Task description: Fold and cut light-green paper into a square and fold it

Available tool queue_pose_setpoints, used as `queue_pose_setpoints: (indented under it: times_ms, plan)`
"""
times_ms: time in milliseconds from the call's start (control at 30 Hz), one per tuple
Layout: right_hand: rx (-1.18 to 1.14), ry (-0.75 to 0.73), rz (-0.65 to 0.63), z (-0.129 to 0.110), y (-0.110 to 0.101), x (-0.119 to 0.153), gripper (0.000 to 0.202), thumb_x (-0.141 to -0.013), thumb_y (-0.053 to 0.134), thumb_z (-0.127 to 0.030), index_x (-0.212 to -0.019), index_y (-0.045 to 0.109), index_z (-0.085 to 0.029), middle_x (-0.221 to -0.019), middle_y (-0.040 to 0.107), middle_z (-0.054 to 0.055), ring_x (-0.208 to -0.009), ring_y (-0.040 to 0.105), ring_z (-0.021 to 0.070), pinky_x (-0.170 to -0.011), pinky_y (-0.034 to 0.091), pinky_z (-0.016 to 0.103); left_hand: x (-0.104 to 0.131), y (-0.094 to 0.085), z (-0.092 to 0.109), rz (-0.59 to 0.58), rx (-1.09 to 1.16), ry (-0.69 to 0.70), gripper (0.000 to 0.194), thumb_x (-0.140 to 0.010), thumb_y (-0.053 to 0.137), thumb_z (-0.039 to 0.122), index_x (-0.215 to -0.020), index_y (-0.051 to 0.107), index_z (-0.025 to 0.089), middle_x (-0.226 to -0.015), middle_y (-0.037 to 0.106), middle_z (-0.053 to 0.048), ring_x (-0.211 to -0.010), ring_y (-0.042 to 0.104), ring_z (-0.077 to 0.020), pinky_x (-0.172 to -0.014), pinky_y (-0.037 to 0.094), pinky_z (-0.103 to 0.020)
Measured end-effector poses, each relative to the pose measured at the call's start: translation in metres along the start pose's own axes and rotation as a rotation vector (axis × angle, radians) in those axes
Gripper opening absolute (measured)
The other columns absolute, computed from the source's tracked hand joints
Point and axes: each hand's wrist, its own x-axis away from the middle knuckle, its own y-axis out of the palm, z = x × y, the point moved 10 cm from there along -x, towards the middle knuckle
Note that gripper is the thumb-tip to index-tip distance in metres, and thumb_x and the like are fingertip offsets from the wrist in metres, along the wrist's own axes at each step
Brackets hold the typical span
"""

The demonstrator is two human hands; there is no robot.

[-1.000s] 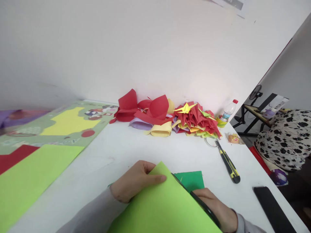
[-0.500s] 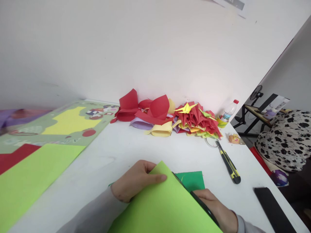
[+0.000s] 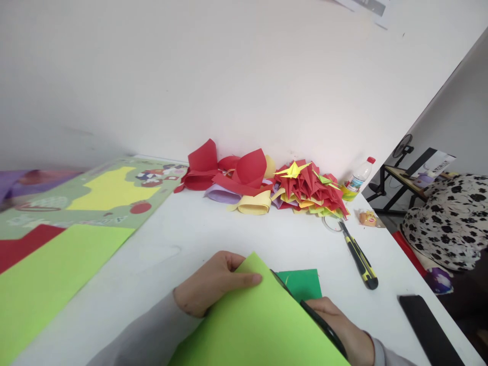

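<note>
A lime-green sheet of paper point(image 3: 255, 320) slants up from the bottom edge of the view. My left hand point(image 3: 213, 282) pinches its upper left edge, thumb on top of the paper. At the sheet's right edge my right hand point(image 3: 339, 325) is closed round the handle of black scissors point(image 3: 324, 325); the sheet hides part of the blades. Behind the scissors a dark green paper piece point(image 3: 303, 283) lies on the white table point(image 3: 160, 264).
Folded red, purple and yellow papers point(image 3: 249, 173) and a pile of paper cranes point(image 3: 305, 188) line the wall. A bottle point(image 3: 356, 180), a yellow-black cutter point(image 3: 360, 259) and a black flat object point(image 3: 430, 325) are at right. Lime paper point(image 3: 64, 274) covers the left side.
The scissors and my right hand have shifted very slightly right and down. My left hand keeps its pinch on the lime-green sheet.
</note>
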Motion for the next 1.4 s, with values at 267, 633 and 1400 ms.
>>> queue_pose_setpoints:
  times_ms: [267,633,1400]
  plan:
    - [0.221,-0.228,0.017,0.002,-0.023,0.003,0.048,-0.07,0.075,-0.06,-0.104,0.076,-0.027,-0.12,0.067,0.008,-0.115,0.056,0.0268,-0.102,0.042,0.036,-0.003,-0.001,-0.002,0.016,0.029,0.015,0.042,-0.041,0.09,0.04,-0.072,0.077,0.015,-0.072,0.076,-0.011,-0.061,0.068,-0.0235,-0.059,0.056,-0.032]
    - [-0.106,-0.011,0.018,0.004,-0.002,-0.004,0.053,-0.059,0.077,-0.069,-0.076,0.076,-0.019,-0.066,0.063,0.002,-0.058,0.05,0.0122,-0.054,0.04,0.023,-0.001,-0.003,0.0,0.035,0.02,0.011,0.04,-0.041,0.089,0.038,-0.071,0.076,0.016,-0.07,0.076,-0.008,-0.062,0.068,-0.0235,-0.06,0.056,-0.032]
    - [-0.082,-0.003,-0.111,0.014,0.004,-0.012,0.053,-0.07,0.072,-0.065,-0.061,0.054,-0.015,-0.052,0.041,-0.006,-0.046,0.029,0.0052,-0.044,0.019,0.021,0.008,0.001,0.009,0.023,0.016,0.033,0.033,-0.049,0.088,0.036,-0.073,0.077,0.016,-0.071,0.076,-0.007,-0.063,0.068,-0.0222,-0.062,0.055,-0.03]
